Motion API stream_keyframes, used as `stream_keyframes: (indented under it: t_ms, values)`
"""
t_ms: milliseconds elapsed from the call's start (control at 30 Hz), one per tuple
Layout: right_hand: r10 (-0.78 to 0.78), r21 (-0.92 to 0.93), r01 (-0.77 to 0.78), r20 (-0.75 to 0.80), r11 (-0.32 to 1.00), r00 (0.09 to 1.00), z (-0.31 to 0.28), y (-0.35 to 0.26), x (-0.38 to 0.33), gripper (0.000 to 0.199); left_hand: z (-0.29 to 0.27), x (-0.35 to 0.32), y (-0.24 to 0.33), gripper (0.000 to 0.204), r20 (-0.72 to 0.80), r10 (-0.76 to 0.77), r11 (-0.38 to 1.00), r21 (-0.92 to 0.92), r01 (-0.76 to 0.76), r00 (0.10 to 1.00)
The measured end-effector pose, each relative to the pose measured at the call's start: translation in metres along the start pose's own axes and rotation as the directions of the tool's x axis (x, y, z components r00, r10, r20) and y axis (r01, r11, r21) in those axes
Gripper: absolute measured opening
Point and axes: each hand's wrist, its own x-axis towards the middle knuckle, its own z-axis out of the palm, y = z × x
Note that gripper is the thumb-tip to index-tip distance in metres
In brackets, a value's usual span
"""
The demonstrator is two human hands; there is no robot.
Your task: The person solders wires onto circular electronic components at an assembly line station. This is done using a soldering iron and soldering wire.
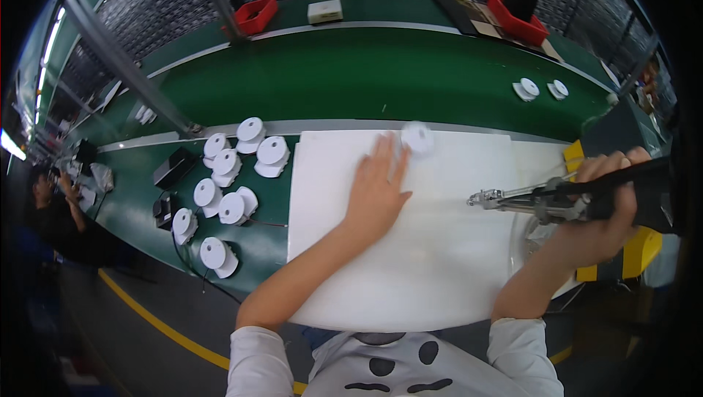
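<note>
My left hand [377, 188] hovers over or lies on the white work board, with its fingers stretched out and slightly spread. Just beyond its fingertips is a white round plastic part [417, 138], blurred by motion. Whether the fingers touch it, I cannot tell. At the right, my right hand [611, 196] is wrapped round a black-bodied tool with a long metal nose [545, 199]. The nose points left across the board, its tip well apart from the white part. Part of the tool's body is hidden behind my fingers.
Several white round parts [218, 253] stand on the green bench left of the white board [395, 272], beside small black boxes [174, 168]. Two more white parts [526, 89] sit on the green conveyor [329, 68]. Red bins [255, 15] are on the far ledge. A yellow-black machine [641, 254] borders the right.
</note>
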Motion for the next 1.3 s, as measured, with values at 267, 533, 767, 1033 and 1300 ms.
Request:
stream_keyframes:
  t_ms: [267,533,767,1033,1300]
  values:
    - [0.091,-0.239,-0.132,-0.175,0.962,0.98,0.031,-0.009,-0.009,0.032,-0.089,-0.039,-0.113,0.08,-0.168,-0.45,0.813,0.33,0.48,0.877]
    - [0.145,-0.177,-0.175,-0.168,0.969,0.975,0.039,-0.013,-0.014,0.036,-0.097,-0.055,-0.119,0.065,-0.273,-0.351,0.888,0.207,0.411,0.896]
    - [0.142,-0.108,-0.163,-0.18,0.981,0.973,0.043,-0.016,-0.015,0.036,-0.086,-0.05,-0.09,0.046,-0.307,-0.27,0.903,0.247,0.351,0.912]
    - [0.178,-0.071,-0.184,-0.077,0.98,0.981,0.038,-0.016,-0.011,0.037,-0.067,-0.04,-0.057,0.063,-0.299,-0.279,0.896,0.26,0.36,0.912]
    - [0.19,-0.089,-0.191,-0.019,0.978,0.982,0.035,-0.019,-0.012,0.035,-0.027,-0.05,-0.07,0.053,-0.18,-0.19,0.946,0.231,0.229,0.965]
